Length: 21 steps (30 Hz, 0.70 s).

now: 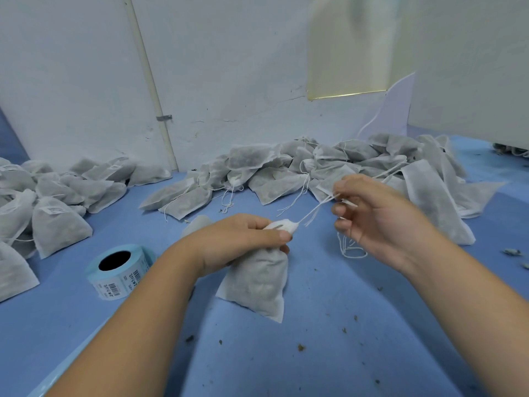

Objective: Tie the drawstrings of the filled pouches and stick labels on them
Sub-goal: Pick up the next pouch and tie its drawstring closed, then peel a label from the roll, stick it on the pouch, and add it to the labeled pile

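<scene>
Over the smooth blue table [343,325], near the middle, we hold a soft white fabric pouch [257,285] plump with dark filling. Our left hand [232,239] clamps its grip on the gathered neck; our right hand [380,219] pinches the thin drawstring [315,210].

Blue table [343,296], grey-white pouches [286,167], white drawstring [315,210], light-blue label roll [120,270] with black barcodes

The left hand [240,239] and right hand [380,222] are bare, as are both forearms; the fingers [342,224] have short, plain nails.
</scene>
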Motion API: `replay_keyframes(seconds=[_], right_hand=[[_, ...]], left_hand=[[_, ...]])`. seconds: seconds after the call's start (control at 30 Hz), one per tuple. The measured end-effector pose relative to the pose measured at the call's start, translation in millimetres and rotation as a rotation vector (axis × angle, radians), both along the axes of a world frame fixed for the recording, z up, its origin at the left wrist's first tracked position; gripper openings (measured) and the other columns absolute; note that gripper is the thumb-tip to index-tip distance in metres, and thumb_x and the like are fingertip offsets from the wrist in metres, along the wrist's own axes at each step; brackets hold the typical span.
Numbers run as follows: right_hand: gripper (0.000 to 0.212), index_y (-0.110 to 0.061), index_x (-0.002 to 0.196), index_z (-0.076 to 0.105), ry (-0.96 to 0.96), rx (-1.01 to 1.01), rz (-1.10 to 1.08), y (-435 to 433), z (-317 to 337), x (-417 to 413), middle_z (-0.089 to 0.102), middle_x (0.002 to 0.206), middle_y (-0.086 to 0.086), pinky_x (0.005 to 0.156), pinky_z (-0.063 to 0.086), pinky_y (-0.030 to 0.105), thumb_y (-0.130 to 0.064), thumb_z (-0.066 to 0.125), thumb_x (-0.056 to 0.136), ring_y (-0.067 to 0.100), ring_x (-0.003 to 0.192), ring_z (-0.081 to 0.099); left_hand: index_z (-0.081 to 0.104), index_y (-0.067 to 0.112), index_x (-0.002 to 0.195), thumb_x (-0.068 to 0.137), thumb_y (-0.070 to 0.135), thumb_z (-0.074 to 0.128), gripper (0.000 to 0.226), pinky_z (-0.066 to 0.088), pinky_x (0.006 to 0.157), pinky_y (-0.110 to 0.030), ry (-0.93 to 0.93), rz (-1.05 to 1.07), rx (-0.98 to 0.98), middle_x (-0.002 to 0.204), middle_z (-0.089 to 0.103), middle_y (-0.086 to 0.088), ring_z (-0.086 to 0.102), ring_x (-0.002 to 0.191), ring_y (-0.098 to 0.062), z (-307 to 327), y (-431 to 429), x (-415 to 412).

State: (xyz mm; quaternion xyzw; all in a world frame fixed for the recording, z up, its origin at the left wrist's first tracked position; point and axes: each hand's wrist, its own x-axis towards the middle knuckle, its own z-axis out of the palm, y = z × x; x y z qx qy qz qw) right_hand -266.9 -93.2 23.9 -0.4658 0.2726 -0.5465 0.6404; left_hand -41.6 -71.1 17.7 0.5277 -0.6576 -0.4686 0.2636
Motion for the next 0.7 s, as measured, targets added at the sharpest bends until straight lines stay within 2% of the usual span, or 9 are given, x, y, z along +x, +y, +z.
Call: replay_keyframes(seconds=[0.07, 0.2, 0.3, 0.4, 0.47, 0.53, 0.6, 0.7], right_hand=[[0.011, -0.023, 0.061, 0.064, -0.027, -0.005, -0.064, 0.1, 1.6, -0.1, 0.058, 0.065, -0.006, 0.043, 0.038, 0.019, -0.02, 0.074, 0.061, 0.009, 0.052, 0.051], [0.012, -0.023, 0.059, 0.066, -0.103, -0.042, -0.138, 1.4, 3.3, 0.5, 0.059, 0.066, -0.005, 0.044, 0.037, 0.019, -0.02, 0.076, 0.063, 0.01, 0.053, 0.051], [0.025, -0.024, 0.059, 0.063, 0.08, -0.173, -0.247, 3.0, 0.6, 3.3, 0.06, 0.064, -0.005, 0.048, 0.038, 0.022, -0.011, 0.074, 0.077, 0.012, 0.054, 0.053], [0.024, -0.022, 0.063, 0.061, 0.4, -0.462, -0.317, 11.1, -2.0, 12.6, 0.06, 0.063, -0.006, 0.053, 0.04, 0.018, -0.009, 0.076, 0.077, 0.008, 0.055, 0.053], [0.024, -0.02, 0.064, 0.061, 0.638, -0.694, -0.312, 17.4, -5.8, 19.8, 0.06, 0.07, -0.009, 0.058, 0.038, 0.013, -0.006, 0.077, 0.074, 0.004, 0.059, 0.053], [0.02, -0.02, 0.067, 0.062, 0.858, -0.858, -0.287, 20.8, -11.1, 24.8, 0.057, 0.079, -0.009, 0.063, 0.036, 0.014, -0.009, 0.078, 0.074, 0.008, 0.067, 0.055], [0.015, -0.02, 0.07, 0.065, 0.968, -0.889, -0.266, 20.6, -14.7, 24.9, 0.055, 0.082, -0.009, 0.063, 0.038, 0.021, -0.015, 0.077, 0.076, 0.01, 0.073, 0.055], [0.009, -0.022, 0.075, 0.07, 0.977, -0.887, -0.298, 17.7, -16.3, 22.4, 0.054, 0.084, -0.01, 0.067, 0.043, 0.028, -0.018, 0.077, 0.078, 0.008, 0.075, 0.054]], left_hand=[[0.074, 0.02, 0.099, 0.062, 0.053, 0.077, 0.05, 0.051, 0.096, -0.036, -0.038, -0.03, 0.03, 0.105, 0.075, -0.004, 0.071, 0.1, -0.021, -2.0, 1.5, -2.6], [0.074, 0.029, 0.075, 0.067, 0.053, 0.077, 0.026, 0.053, 0.067, -0.026, -0.16, 0.025, 0.015, 0.075, 0.073, 0.009, 0.069, 0.069, -0.009, -8.0, 2.3, -16.4], [0.063, 0.025, 0.07, 0.076, 0.053, 0.076, 0.031, 0.047, 0.061, -0.025, -0.18, 0.186, -0.067, 0.065, 0.068, 0.009, 0.063, 0.058, -0.01, -13.8, -1.5, -29.8], [0.065, 0.02, 0.076, 0.083, 0.054, 0.066, 0.035, 0.052, 0.069, -0.035, -0.131, 0.315, -0.16, 0.076, 0.072, 0.004, 0.069, 0.072, -0.017, -14.9, -1.9, -40.7], [0.068, 0.018, 0.085, 0.088, 0.056, 0.057, 0.039, 0.052, 0.078, -0.036, -0.129, 0.369, -0.204, 0.089, 0.073, 0.001, 0.069, 0.085, -0.019, -13.0, -3.2, -44.1], [0.069, 0.019, 0.093, 0.093, 0.055, 0.045, 0.043, 0.05, 0.087, -0.036, -0.155, 0.384, -0.227, 0.099, 0.071, 0.001, 0.066, 0.095, -0.018, -9.4, -4.2, -46.9], [0.069, 0.02, 0.095, 0.096, 0.05, 0.035, 0.046, 0.047, 0.094, -0.037, -0.129, 0.381, -0.21, 0.104, 0.069, 0.0, 0.062, 0.102, -0.019, -7.3, -4.5, -49.2], [0.07, 0.03, 0.081, 0.095, 0.054, 0.034, 0.046, 0.047, 0.097, -0.033, 0.123, 0.407, -0.055, 0.097, 0.072, 0.005, 0.066, 0.098, -0.011, -3.8, -1.4, -50.6]])
